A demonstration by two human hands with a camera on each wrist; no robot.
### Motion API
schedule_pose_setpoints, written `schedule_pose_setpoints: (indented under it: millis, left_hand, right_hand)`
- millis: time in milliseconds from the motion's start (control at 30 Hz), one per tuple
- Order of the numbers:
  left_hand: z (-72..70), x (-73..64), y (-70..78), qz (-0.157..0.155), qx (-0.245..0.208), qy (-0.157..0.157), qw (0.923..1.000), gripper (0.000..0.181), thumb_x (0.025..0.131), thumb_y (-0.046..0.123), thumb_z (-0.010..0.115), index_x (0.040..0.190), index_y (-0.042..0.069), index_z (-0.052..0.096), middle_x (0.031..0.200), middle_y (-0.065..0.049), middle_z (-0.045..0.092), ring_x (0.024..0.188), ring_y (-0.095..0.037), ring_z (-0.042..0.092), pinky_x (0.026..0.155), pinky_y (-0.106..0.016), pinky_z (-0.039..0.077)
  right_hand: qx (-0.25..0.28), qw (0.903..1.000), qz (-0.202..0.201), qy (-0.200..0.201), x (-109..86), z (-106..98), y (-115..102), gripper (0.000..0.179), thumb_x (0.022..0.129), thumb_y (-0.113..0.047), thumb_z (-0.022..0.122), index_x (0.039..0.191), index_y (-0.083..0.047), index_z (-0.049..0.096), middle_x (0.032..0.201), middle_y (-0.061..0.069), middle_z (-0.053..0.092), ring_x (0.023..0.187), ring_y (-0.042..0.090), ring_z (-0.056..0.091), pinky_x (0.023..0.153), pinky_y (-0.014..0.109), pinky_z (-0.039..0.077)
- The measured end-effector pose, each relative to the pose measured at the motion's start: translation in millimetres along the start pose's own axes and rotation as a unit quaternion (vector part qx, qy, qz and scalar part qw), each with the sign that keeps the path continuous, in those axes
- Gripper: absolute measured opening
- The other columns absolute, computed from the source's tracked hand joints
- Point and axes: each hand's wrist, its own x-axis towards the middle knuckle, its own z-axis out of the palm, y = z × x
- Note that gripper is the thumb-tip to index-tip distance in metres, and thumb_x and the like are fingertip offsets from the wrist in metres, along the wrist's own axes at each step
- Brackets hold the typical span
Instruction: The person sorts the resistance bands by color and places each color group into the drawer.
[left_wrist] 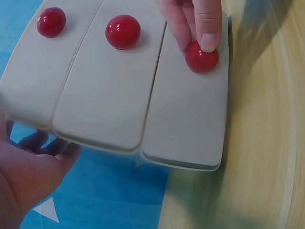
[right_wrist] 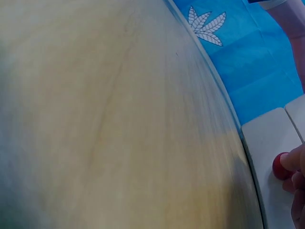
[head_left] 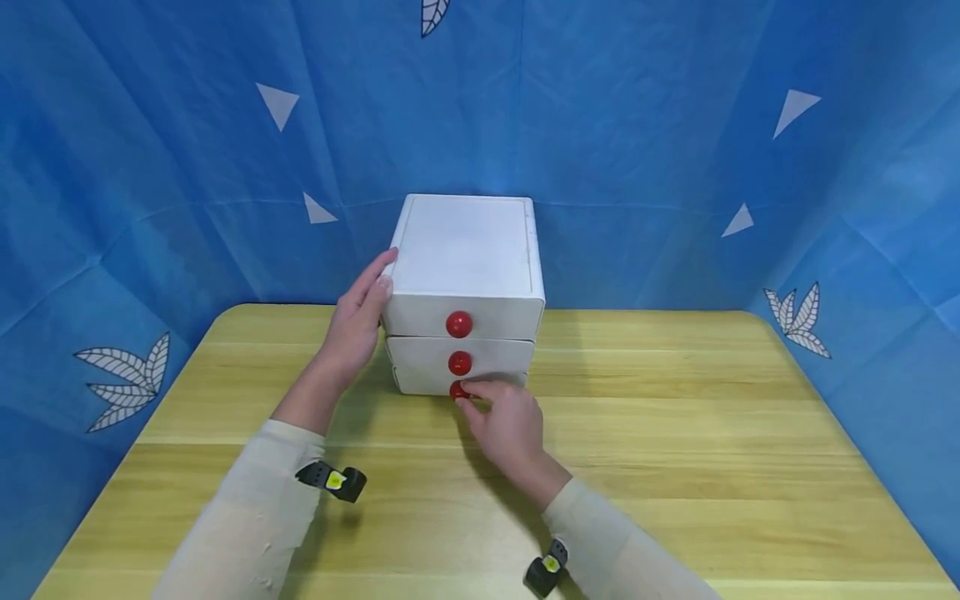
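Observation:
A white three-drawer box stands at the back of the table, each drawer front bearing one round red knob. My left hand rests against the box's left side, its fingers extended along the upper edge. With thumb and fingertips my right hand pinches the bottom knob. Above it sit the middle knob and the top knob, both untouched. In the left wrist view the bottom drawer front lies almost level with the middle one. The right wrist view catches the fingers on the bottom knob at its right edge.
The box stands on a light wood-grain table. Close behind it hangs a blue cloth printed with white triangles and leaves, which also rises along both sides of the table. Each wrist wears a strap with a small black camera.

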Motion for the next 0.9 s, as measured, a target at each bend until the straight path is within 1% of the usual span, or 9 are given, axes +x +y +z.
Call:
schedule_pose_setpoints:
  millis: [167, 333, 433, 533, 667, 733, 800, 833, 900]
  left_hand:
    - [-0.5, 0.4, 0.2, 0.002, 0.005, 0.004, 1.0, 0.049, 0.104, 0.057, 0.034, 0.153, 0.051, 0.031, 0.161, 0.011, 0.024, 0.146, -0.02, 0.024, 0.11, -0.056, 0.032]
    - [-3.4, -2.1, -1.0, 0.001, 0.01, 0.011, 0.9999, 0.049, 0.104, 0.056, 0.032, 0.153, 0.05, 0.031, 0.161, 0.011, 0.024, 0.145, -0.02, 0.023, 0.11, -0.057, 0.031]
    - [-4.4, -3.8, -0.2, -0.002, 0.01, 0.012, 0.9999, 0.049, 0.105, 0.056, 0.031, 0.153, 0.051, 0.03, 0.161, 0.011, 0.023, 0.146, -0.02, 0.022, 0.111, -0.058, 0.028]
    - [-3.8, -5.1, 1.4, -0.002, 0.016, 0.015, 0.9997, 0.05, 0.105, 0.057, 0.029, 0.154, 0.05, 0.027, 0.162, 0.014, 0.022, 0.147, -0.019, 0.02, 0.112, -0.059, 0.026]
    - [-0.8, -7.6, -1.0, 0.02, 0.043, 0.03, 0.9984, 0.055, 0.105, 0.058, 0.024, 0.158, 0.045, 0.017, 0.163, 0.014, 0.016, 0.149, -0.017, 0.013, 0.115, -0.059, 0.018]
    - [1.7, -10.8, -4.9, 0.026, 0.061, 0.039, 0.997, 0.059, 0.104, 0.059, 0.024, 0.159, 0.042, 0.009, 0.164, 0.011, 0.013, 0.149, -0.018, 0.011, 0.115, -0.06, 0.015]
    - [4.6, -16.3, -10.3, 0.029, 0.075, 0.047, 0.9957, 0.064, 0.104, 0.059, 0.027, 0.159, 0.041, 0.001, 0.165, 0.008, 0.011, 0.15, -0.02, 0.01, 0.114, -0.062, 0.015]
    - [5.8, -19.5, -13.2, 0.029, 0.083, 0.053, 0.9947, 0.067, 0.103, 0.059, 0.03, 0.159, 0.041, -0.003, 0.165, 0.007, 0.01, 0.15, -0.021, 0.01, 0.114, -0.062, 0.016]
    - [7.6, -26.5, -19.0, 0.031, 0.104, 0.064, 0.992, 0.073, 0.103, 0.058, 0.036, 0.158, 0.041, -0.009, 0.166, 0.006, 0.006, 0.15, -0.022, 0.008, 0.112, -0.065, 0.017]
  right_hand:
    - [-0.005, 0.9998, 0.011, -0.018, 1.7, -3, -3, 0.02, 0.085, -0.024, 0.081, 0.104, -0.02, 0.081, 0.098, -0.006, 0.075, 0.089, 0.015, 0.07, 0.064, 0.033, 0.055]
    - [-0.003, 0.9983, 0.017, -0.056, 1.1, -8, -8, 0.022, 0.087, -0.024, 0.08, 0.108, -0.02, 0.08, 0.102, -0.005, 0.075, 0.087, 0.016, 0.07, 0.055, 0.025, 0.049]
    - [-0.009, 0.9969, 0.008, -0.078, 0.4, -13, -11, 0.025, 0.087, -0.024, 0.079, 0.112, -0.02, 0.079, 0.105, -0.005, 0.074, 0.079, 0.015, 0.069, 0.049, 0.024, 0.045]
    - [-0.013, 0.9947, -0.022, -0.099, 0.5, -19, -13, 0.028, 0.088, -0.023, 0.077, 0.116, -0.02, 0.077, 0.108, -0.006, 0.073, 0.08, 0.013, 0.068, 0.054, 0.026, 0.049]
    - [0.004, 0.9895, -0.094, -0.109, -1.2, -32, -18, 0.031, 0.09, -0.023, 0.075, 0.12, -0.019, 0.075, 0.111, -0.006, 0.073, 0.082, 0.01, 0.068, 0.061, 0.03, 0.053]
    - [0.006, 0.986, -0.138, -0.094, -4.0, -41, -21, 0.032, 0.091, -0.025, 0.073, 0.122, -0.018, 0.074, 0.113, -0.005, 0.072, 0.083, 0.01, 0.069, 0.062, 0.031, 0.054]
    - [0.0, 0.9828, -0.172, -0.067, -7.1, -50, -22, 0.035, 0.091, -0.028, 0.073, 0.125, -0.018, 0.072, 0.118, -0.002, 0.07, 0.086, 0.012, 0.07, 0.062, 0.033, 0.055]
    - [-0.006, 0.9813, -0.185, -0.052, -8.5, -55, -22, 0.037, 0.091, -0.03, 0.072, 0.127, -0.019, 0.07, 0.121, -0.001, 0.069, 0.092, 0.014, 0.07, 0.065, 0.034, 0.056]
    - [-0.014, 0.9784, -0.205, -0.026, -10.9, -64, -21, 0.043, 0.091, -0.033, 0.071, 0.131, -0.017, 0.067, 0.131, 0.004, 0.064, 0.108, 0.021, 0.066, 0.078, 0.041, 0.057]
